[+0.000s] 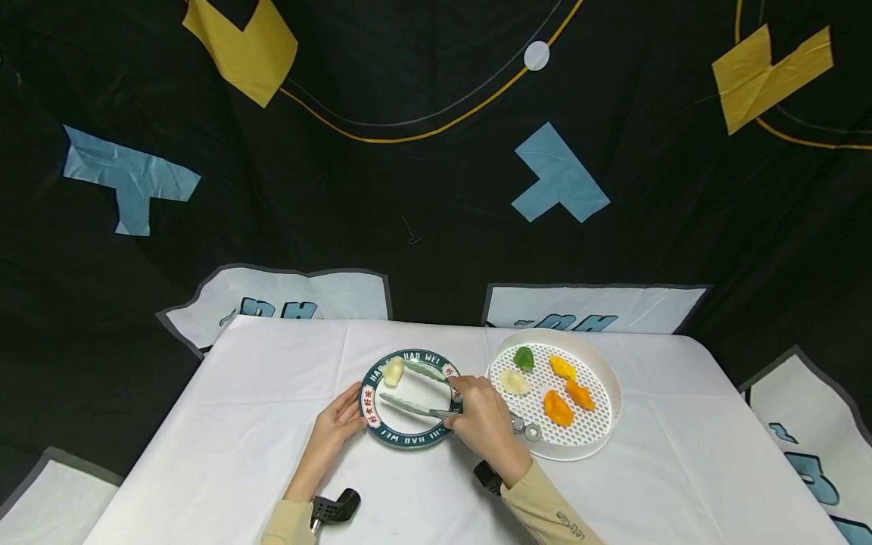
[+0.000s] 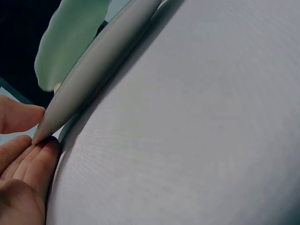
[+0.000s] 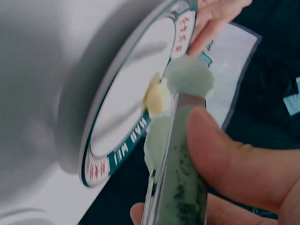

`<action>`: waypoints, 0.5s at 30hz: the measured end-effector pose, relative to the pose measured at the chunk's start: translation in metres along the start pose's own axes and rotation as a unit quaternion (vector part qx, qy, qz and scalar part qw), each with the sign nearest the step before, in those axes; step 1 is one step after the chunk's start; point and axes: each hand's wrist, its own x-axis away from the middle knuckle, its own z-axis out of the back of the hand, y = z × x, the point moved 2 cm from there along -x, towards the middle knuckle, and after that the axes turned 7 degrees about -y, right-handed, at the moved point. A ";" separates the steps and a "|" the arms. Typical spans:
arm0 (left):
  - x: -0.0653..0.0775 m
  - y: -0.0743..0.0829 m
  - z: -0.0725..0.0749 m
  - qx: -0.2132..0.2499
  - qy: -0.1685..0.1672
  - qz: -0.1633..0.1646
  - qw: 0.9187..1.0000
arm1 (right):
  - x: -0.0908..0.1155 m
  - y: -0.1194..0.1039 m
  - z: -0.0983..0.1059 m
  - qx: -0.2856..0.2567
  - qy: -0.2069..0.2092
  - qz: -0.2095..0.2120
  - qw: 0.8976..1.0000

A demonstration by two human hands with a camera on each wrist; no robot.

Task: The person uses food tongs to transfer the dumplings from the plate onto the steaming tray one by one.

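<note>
In the head view a plate (image 1: 403,438) with a dark green lettered rim stands on the white cloth. My left hand (image 1: 335,425) pinches its left edge, thumb above and fingers below in the left wrist view. A pale yellow piece of food (image 1: 393,372) lies at the plate's upper left; its kind is unclear. My right hand (image 1: 485,421) grips metal tongs with pale green tips (image 1: 403,404). The tongs are spread over the plate, one tip close to the piece; whether they touch is unclear. In the right wrist view the thumb (image 3: 229,164) lies along the tongs' handle.
Right of the plate stands a round white perforated tray (image 1: 606,439). On it lie a green piece (image 1: 524,358), a pale piece (image 1: 514,382), a yellow piece (image 1: 562,368) and two orange pieces (image 1: 559,409). Behind the table hangs a black cloth (image 1: 422,212).
</note>
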 end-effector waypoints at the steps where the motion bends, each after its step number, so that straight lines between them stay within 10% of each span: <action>1: 0.000 0.000 0.000 0.000 0.000 0.000 1.000 | 0.000 -0.002 -0.003 0.005 0.005 0.001 1.000; 15: -0.001 0.002 -0.001 0.003 -0.003 0.000 1.000 | -0.009 -0.009 -0.021 0.041 0.043 -0.002 0.998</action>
